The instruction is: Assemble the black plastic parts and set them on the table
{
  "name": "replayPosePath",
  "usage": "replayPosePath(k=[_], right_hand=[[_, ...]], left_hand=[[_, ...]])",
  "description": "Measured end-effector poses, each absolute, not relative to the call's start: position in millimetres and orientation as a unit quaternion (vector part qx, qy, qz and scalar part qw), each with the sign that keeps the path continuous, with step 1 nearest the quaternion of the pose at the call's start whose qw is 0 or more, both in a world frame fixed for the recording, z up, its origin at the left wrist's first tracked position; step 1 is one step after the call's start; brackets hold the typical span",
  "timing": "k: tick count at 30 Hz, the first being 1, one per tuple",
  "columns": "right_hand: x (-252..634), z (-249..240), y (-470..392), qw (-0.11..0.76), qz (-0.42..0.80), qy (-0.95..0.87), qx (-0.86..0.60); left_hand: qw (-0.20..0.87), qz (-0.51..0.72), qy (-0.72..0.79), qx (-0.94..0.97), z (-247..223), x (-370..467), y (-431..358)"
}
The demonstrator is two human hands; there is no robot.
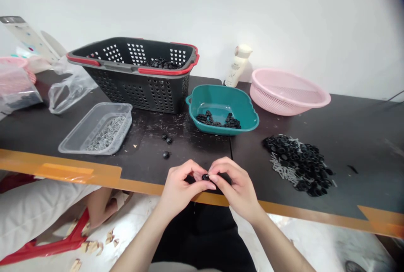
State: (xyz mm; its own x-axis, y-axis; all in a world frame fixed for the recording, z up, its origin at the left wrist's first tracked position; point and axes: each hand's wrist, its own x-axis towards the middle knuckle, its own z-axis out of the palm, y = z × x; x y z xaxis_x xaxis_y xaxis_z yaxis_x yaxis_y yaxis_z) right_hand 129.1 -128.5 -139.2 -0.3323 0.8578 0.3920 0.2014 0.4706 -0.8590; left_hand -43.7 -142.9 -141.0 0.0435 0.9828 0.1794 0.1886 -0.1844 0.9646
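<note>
At lower centre, over the table (pixel 347 146) edge, the left hand (pixel 179 188) and right hand (pixel 236 188) meet fingertip to fingertip, both pinching one black part (pixel 205 177), close to the heap (pixel 298 165) at right and the teal tub (pixel 222 110) above.

No text can be read: the print on the cream plastic bottle (pixel 237 67) at the dark worktop's (pixel 362 129) back edge is blurred.
</note>
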Motion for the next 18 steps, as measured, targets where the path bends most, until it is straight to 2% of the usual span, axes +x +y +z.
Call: replayPosePath(k=[14,18], right_hand=[[134,-127,-130,0.388,0.322,-0.788,-0.353],[133,-124,-127,0.412,0.308,-0.784,-0.349]], left_hand=[[0.421,0.448,0.504,0.607,-144,-45,-141],[0.434,0.430,0.497,0.617,-147,-47,-138]])
